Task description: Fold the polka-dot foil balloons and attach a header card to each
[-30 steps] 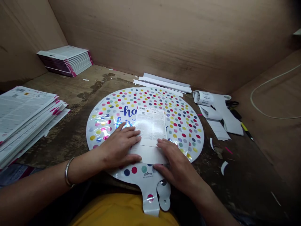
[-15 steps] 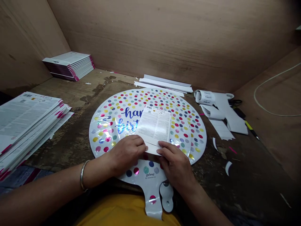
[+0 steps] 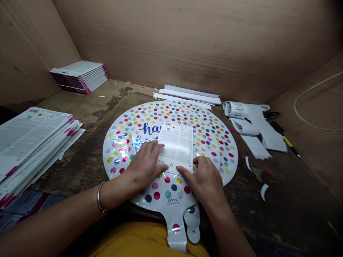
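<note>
The left hand (image 3: 146,166) lies flat and fairly wide, fingers spread, pressing on the lower left corner of a printed paper card (image 3: 177,148) and on the foil balloon (image 3: 211,142) beneath it. The right hand (image 3: 202,178) sits narrower and curled at the card's lower right corner; whether it pinches the card's edge cannot be told.

The card lies near the middle of the balloon, tilted slightly. The balloon is flat, thin and light, and looks soft and slippery, likely to slide and crease easily. The card seems stiffer, and its side edges look the easiest place to take hold. The balloon's flat neck (image 3: 175,232) offers a narrow grip and hangs toward the person's yellow shirt (image 3: 134,242).

Left of the balloon lies a stack of papers (image 3: 29,142). Beyond it is a smaller stack (image 3: 80,76). To the right are paper label strips (image 3: 235,109).
</note>
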Motion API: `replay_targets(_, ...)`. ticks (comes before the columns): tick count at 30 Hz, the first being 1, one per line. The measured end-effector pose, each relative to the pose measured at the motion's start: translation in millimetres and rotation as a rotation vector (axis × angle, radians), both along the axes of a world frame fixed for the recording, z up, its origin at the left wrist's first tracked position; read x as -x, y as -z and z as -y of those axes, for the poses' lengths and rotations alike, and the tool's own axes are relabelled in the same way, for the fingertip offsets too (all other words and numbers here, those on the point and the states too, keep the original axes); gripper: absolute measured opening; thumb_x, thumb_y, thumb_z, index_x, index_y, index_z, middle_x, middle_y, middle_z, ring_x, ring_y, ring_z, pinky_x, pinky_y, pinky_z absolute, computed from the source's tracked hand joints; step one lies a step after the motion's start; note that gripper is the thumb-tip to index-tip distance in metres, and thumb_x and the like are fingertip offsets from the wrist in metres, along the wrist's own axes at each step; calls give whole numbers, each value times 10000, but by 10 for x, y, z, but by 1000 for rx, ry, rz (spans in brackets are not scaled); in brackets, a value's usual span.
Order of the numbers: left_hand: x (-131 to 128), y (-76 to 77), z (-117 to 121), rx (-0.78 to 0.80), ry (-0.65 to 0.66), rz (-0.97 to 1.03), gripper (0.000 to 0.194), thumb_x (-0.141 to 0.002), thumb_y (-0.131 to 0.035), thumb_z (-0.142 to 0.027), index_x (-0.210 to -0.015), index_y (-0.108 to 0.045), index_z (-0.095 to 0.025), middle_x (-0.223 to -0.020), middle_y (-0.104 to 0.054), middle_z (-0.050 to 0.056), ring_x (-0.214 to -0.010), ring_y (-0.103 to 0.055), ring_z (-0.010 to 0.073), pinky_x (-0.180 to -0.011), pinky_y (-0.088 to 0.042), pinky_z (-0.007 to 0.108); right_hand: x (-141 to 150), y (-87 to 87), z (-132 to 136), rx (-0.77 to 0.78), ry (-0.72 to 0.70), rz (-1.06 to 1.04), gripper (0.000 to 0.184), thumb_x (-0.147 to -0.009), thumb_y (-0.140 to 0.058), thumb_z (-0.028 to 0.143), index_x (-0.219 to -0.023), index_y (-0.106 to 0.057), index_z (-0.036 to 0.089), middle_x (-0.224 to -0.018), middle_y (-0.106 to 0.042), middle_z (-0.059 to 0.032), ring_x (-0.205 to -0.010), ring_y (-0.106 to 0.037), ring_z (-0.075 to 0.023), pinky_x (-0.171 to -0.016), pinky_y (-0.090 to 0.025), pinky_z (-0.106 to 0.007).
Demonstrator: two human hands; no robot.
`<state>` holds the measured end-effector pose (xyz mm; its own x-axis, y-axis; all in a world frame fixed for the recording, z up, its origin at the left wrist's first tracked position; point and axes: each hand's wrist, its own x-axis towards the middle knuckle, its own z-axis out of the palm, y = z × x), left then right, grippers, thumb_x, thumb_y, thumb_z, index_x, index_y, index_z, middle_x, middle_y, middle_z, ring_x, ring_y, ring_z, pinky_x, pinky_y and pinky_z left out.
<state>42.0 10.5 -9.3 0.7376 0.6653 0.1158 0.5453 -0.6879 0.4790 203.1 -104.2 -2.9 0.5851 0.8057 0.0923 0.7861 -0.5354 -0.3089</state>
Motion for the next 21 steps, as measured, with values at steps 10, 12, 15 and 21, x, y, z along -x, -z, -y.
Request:
replay_targets(10,30,-33,62,795,-120,507,846,-745,-678,-309,-1434,-201,-196,-1314,-484,189,-1052,-578,300,-846,-505,502,-64,-188,103,-444,145,-987,297,-773,-608,475,-796,-439,231,-486,-535,78,-374,-498,-110,-364,-355,-184)
replay_targets(12,-9,-66,156,1098,13,633,657,-781,-645,-273,-1364,-356,-182,-1249,-559,157,-1035,-603,279,-865,-510,482,-87,-243,140,-477,140,-1103,313,-748,-654,464,-771,-458,221,-481,-542,79,-367,-491,-94,-360,-370,-172)
replay_targets(15,-69,-81,274,1187,32,795,457,-783,-655,-252,-1211,-524,-157,-1245,-580,125,-1127,-559,279,-982,-437,495,-75,-293,191,-542,105,-1312,285,-727,-699,422,-784,-527,202,-631,-630,35,-498,-571,-110,-457,-477,-208)
replay_targets(21,-112,-37,375,1146,-119,853,440,-785,-660,-297,-1176,-534,-139,-1191,-620,125,-1065,-603,274,-966,-451,493,156,-184,264,-609,137,-1633,447,-653,-776,267,-1053,-586,209,-1048,-661,-51,-811,-634,-161,-634,-533,-250)
